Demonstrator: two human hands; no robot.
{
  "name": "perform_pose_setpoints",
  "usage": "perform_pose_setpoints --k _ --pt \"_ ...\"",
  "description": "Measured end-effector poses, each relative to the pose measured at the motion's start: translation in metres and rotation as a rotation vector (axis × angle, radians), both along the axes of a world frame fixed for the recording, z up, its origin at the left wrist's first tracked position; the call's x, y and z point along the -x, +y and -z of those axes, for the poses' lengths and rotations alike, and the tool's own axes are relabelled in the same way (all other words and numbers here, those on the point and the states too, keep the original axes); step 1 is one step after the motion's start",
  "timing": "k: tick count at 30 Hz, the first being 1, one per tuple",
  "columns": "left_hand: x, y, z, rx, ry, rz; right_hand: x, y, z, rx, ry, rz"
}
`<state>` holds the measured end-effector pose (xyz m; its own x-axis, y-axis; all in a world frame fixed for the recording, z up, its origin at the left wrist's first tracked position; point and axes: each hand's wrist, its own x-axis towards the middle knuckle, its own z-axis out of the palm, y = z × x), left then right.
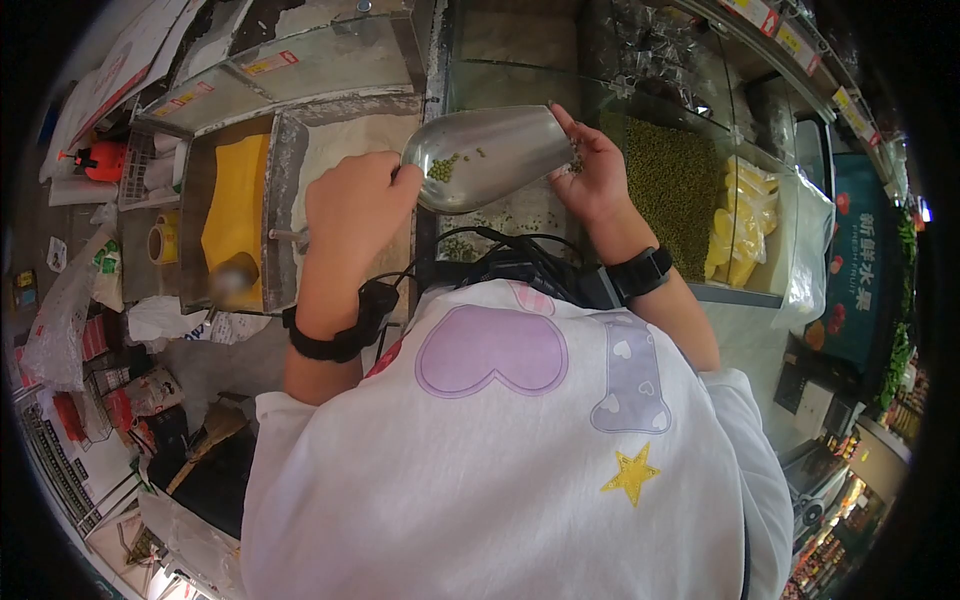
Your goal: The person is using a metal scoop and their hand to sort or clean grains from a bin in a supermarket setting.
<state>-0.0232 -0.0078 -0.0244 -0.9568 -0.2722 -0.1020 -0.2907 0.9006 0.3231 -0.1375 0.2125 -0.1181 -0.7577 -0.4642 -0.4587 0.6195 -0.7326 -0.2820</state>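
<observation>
My left hand (pixel 362 205) is closed at the rounded end of a metal scoop (pixel 500 160), its fingers wrapped where the handle is hidden. The scoop lies sideways, with a small cluster of green mung beans (pixel 440 168) inside. At its open right end is my right hand (pixel 598 172), fingers curled and cupped around a few mung beans (pixel 575 160), the fingertips at the scoop's lip. Below the scoop is a bin compartment (pixel 510 218) with scattered beans on its floor. Right of my right hand, a bin is filled with mung beans (pixel 670 185).
Left of my left hand stand a bin with white powder (pixel 345 135) and one with yellow contents (pixel 235 190). Yellow packets (pixel 745 215) lie at the right. Glass dividers (pixel 660 110) separate compartments. Black cables (pixel 520 250) run near my chest.
</observation>
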Motion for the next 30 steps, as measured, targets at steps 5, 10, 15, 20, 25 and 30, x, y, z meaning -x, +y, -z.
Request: perform_pose_setpoints --k 5,10,15,20,25,30 --pt "-0.005 -0.002 0.013 -0.046 -0.008 -0.044 0.002 0.001 0.028 -0.252 -0.237 0.097" --pt "-0.010 -0.001 0.018 -0.040 -0.049 -0.063 -0.002 -0.001 0.012 -0.165 -0.170 0.034" --pt "-0.014 -0.003 0.027 -0.029 -0.037 -0.073 -0.003 -0.005 0.002 0.044 -0.034 0.082" --pt "-0.014 0.002 0.030 -0.015 -0.016 -0.088 -0.002 -0.003 0.005 0.187 0.023 0.022" --pt "-0.011 0.010 0.031 0.042 0.015 -0.045 -0.002 -0.002 0.002 0.259 0.054 -0.042" --pt "-0.009 0.011 0.032 0.048 0.026 -0.026 -0.004 -0.005 -0.004 0.199 0.068 -0.053"
